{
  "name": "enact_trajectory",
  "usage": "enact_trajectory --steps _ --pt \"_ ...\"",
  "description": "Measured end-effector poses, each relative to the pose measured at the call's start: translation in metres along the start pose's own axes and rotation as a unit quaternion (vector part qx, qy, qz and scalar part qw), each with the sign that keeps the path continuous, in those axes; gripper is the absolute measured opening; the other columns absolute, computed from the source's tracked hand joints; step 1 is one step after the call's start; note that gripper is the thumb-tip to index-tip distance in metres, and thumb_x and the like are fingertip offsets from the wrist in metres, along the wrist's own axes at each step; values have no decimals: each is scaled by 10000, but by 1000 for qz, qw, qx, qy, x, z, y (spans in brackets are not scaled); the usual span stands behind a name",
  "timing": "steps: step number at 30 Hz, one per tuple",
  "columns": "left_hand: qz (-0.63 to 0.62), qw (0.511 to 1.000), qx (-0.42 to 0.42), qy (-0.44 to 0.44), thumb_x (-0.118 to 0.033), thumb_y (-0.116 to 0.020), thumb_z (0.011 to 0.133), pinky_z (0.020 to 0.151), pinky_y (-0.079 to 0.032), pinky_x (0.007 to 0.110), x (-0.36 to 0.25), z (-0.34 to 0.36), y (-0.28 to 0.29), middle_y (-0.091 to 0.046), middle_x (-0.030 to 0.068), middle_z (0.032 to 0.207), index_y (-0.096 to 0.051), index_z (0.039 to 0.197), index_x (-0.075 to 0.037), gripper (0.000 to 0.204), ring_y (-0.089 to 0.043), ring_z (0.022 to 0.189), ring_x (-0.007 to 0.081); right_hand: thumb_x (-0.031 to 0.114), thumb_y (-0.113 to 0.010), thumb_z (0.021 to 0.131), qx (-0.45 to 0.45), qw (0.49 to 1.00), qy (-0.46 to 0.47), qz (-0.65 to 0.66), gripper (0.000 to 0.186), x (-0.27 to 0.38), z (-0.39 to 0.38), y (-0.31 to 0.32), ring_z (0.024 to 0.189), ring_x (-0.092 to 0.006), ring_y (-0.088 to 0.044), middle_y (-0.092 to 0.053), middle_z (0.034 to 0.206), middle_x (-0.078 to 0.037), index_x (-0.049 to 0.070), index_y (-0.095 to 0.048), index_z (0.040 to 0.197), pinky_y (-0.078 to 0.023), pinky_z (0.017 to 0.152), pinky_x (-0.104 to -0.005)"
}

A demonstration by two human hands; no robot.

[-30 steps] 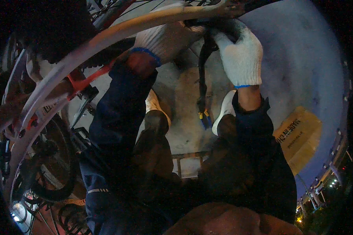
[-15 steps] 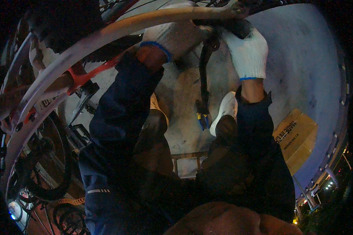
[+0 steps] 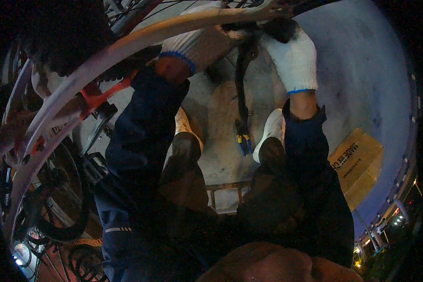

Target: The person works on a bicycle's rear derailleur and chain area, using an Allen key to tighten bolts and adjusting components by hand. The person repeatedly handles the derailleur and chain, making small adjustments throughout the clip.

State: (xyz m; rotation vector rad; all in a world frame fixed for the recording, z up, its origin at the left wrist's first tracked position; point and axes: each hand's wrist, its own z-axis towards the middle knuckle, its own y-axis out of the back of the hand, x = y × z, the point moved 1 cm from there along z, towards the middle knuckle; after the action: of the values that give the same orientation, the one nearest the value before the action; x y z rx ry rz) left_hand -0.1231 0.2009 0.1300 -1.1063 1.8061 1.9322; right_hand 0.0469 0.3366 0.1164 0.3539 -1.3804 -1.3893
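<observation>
Both my hands wear white knitted gloves with blue cuff edges. Under the pale curved bicycle frame tube (image 3: 141, 37), my left hand (image 3: 199, 47) reaches in, its fingers partly hidden and bent toward the middle. My right hand (image 3: 290, 58) curls in from the other side at the tube's far end. The two hands nearly meet around a dark part there; shadow hides what they grip. A long black bar (image 3: 242, 89) hangs down between them, its attachment unclear. Pliers (image 3: 243, 144) with blue and yellow handles lie near my right shoe (image 3: 271, 131).
A red frame part (image 3: 105, 94), a pedal (image 3: 96, 167) and a dark bicycle wheel (image 3: 75, 188) crowd the left. Flattened brown cardboard (image 3: 362, 164) lies at the right on the grey floor (image 3: 357, 80). An orange coil (image 3: 87, 243) sits at lower left.
Both gloved hands have shifted slightly up and to the left. The dark part between them and the frame tube have moved a little too. The pliers stay nearly where they were.
</observation>
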Motion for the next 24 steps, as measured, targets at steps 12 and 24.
enact_trajectory --steps 12,24 --pt "88 992 -49 -78 -367 -558 1030 768 -481 405 44 -2 -37 -489 146 1104 -483 1275 -58 401 -537 952 262 323 -759 866 91 946 -205 234 349 -19 0 -5 860 -217 -694 -757 928 -100 53 -748 1086 -528 797 -331" --pt "-78 995 41 54 -330 -637 989 823 -506 415 0 -1 -2 -523 155 1113 -513 1280 -46 425 -550 967 246 275 -753 876 88 950 -205 219 350 -31 4 -20 864 -219 -691 -742 931 -119 44 -731 1137 -543 819 -325"
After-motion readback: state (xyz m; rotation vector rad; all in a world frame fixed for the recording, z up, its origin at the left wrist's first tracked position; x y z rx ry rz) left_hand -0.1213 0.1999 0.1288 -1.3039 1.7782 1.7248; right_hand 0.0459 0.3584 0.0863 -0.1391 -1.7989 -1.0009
